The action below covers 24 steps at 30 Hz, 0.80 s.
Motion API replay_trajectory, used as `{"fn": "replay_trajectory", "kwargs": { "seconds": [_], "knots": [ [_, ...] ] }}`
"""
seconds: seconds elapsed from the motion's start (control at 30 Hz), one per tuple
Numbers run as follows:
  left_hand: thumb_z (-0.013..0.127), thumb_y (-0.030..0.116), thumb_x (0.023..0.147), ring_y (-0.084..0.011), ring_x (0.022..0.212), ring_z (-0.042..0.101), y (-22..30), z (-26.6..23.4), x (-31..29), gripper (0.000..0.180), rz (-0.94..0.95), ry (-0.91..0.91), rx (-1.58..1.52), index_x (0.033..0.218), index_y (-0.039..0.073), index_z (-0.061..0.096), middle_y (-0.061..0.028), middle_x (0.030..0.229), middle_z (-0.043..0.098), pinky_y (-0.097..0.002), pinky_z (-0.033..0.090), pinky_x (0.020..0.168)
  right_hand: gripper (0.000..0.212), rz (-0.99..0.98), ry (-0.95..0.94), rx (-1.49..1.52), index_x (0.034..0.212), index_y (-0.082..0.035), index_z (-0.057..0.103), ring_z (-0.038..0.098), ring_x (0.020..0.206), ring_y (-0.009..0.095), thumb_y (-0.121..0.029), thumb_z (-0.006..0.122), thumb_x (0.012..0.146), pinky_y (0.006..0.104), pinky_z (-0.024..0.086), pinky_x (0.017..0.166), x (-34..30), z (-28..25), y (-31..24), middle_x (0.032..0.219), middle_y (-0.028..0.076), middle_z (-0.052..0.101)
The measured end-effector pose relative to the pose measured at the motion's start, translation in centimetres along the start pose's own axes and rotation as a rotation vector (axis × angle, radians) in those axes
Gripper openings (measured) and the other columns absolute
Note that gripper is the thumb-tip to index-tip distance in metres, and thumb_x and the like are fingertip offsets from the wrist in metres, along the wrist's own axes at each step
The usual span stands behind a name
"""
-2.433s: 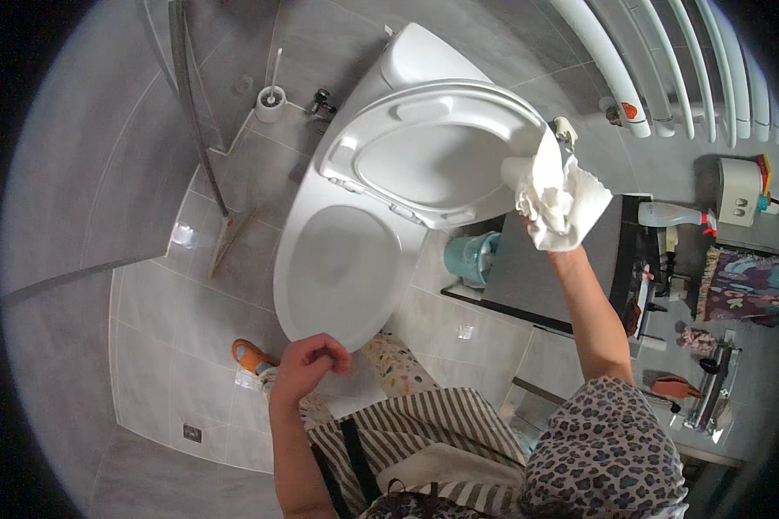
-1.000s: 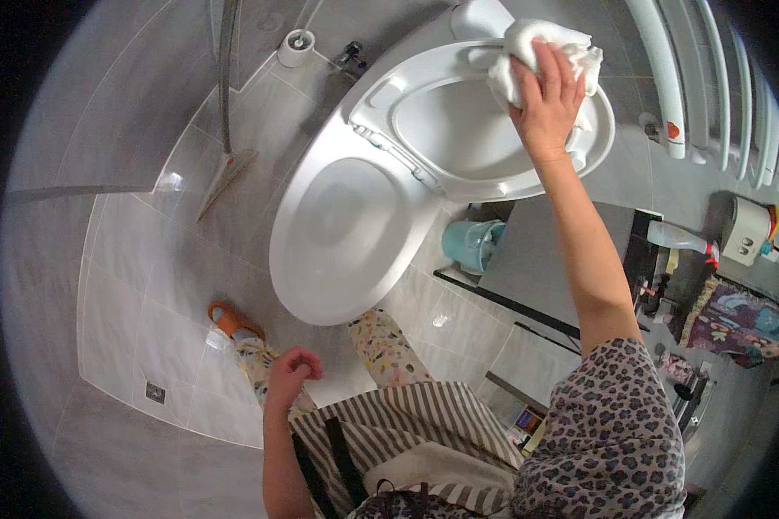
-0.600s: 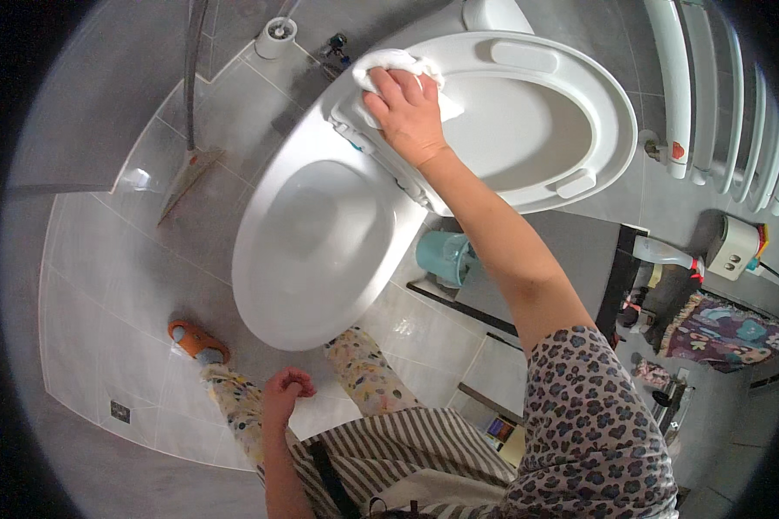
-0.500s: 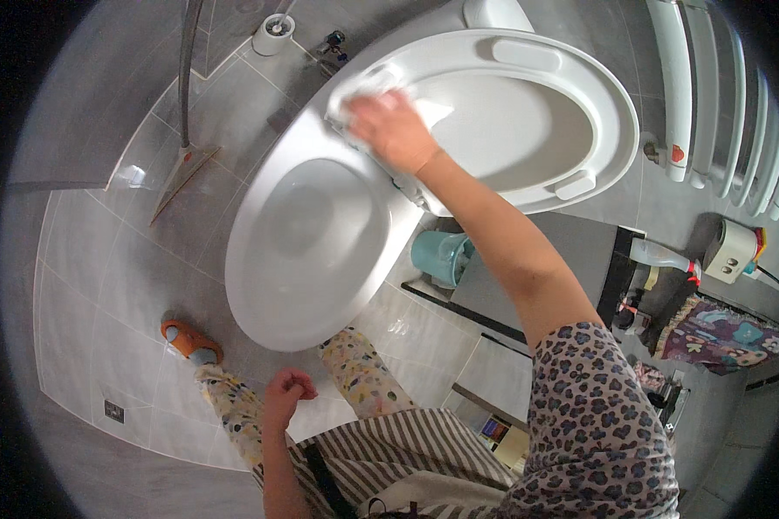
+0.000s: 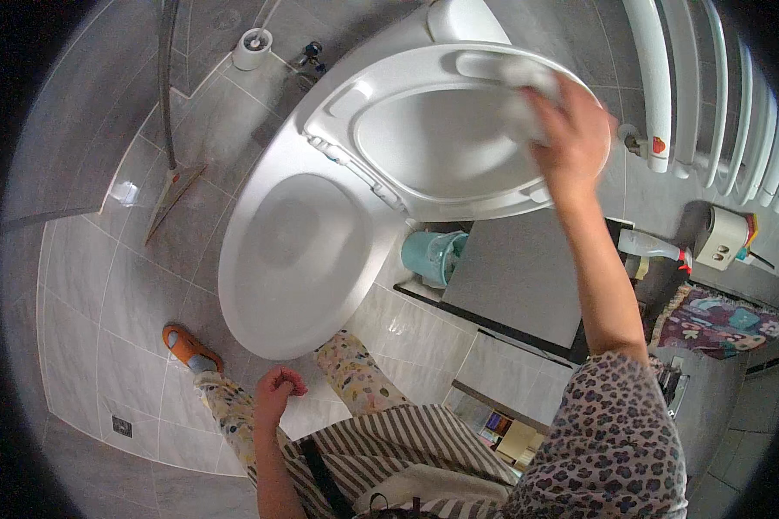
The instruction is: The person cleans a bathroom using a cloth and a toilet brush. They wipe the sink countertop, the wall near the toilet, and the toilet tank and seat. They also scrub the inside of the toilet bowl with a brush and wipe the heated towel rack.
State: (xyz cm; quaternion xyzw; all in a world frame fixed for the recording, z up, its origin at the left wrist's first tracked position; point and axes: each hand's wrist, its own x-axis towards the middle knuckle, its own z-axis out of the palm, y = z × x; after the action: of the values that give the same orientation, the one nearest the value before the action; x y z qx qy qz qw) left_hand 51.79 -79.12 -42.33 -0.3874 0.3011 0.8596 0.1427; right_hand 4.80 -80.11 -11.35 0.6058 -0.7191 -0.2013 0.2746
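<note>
My right hand [image 5: 571, 143] presses a crumpled white wipe [image 5: 528, 95] against the upper right part of the raised toilet seat [image 5: 337, 143]. Motion smears the fingers and the wipe, so whether it is paper or cloth cannot be made out. Behind the seat ring shows the raised lid [image 5: 441, 138]. Below its hinges lies the white toilet bowl [image 5: 294, 259], uncovered. My left hand [image 5: 279, 389] hangs low in front of the bowl with its fingers curled in, and nothing shows in it.
A squeegee [image 5: 173, 182] and a toilet brush holder [image 5: 252, 50] stand to the left. Right of the bowl are a turquoise bin [image 5: 428, 257] and a grey cabinet [image 5: 519, 272]. White radiator pipes [image 5: 653, 86] and a spray bottle [image 5: 649, 245] are farther right.
My right hand has moved right with the wipe, from the seat's hinge end to its far upper end. My left hand stays low, barely shifted.
</note>
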Motion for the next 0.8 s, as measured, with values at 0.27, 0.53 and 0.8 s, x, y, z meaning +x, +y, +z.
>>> {"fn": "replay_trajectory", "kwargs": {
  "seconds": [0.27, 0.53, 0.8],
  "knots": [
    [0.046, -0.005, 0.078, -0.0192, 0.070, 0.063, 1.2, 0.2, -1.2, 0.016, 0.000, -0.012, -0.045, 0.088, -0.002, 0.058, -0.0098, 0.077, 0.062, -0.0323, 0.054, 0.068, 0.070, 0.030, 0.110, 0.050, 0.117, -0.022, 0.063, 0.046, 0.121, 0.029, -0.013, 0.080, 0.049, 0.0459, 0.035, 0.097, -0.9, -0.9, -1.0, 0.133, 0.008, 0.048],
    [0.046, -0.006, 0.077, -0.0198, 0.070, 0.064, -1.5, 0.2, 0.1, 0.018, -0.051, 0.013, -0.122, 0.089, -0.002, 0.059, -0.0099, 0.078, 0.062, -0.0344, 0.056, 0.070, 0.036, -0.397, -0.023, 0.294, 0.107, -0.016, 0.062, 0.045, 0.123, 0.018, -0.017, 0.063, 0.071, 0.0411, 0.033, 0.104, 4.2, 16.6, -15.6, 0.133, 0.000, 0.049],
    [0.045, -0.005, 0.076, -0.0191, 0.071, 0.063, -3.8, -0.5, 0.3, 0.019, -0.124, 0.028, -0.136, 0.090, -0.003, 0.059, -0.0090, 0.077, 0.061, -0.0344, 0.056, 0.071, 0.042, -0.163, -0.234, 0.233, 0.123, -0.002, 0.053, 0.046, 0.110, 0.019, -0.017, 0.053, 0.084, 0.0315, 0.042, 0.086, -5.9, 20.0, -22.1, 0.125, 0.006, 0.047]
  ]
}}
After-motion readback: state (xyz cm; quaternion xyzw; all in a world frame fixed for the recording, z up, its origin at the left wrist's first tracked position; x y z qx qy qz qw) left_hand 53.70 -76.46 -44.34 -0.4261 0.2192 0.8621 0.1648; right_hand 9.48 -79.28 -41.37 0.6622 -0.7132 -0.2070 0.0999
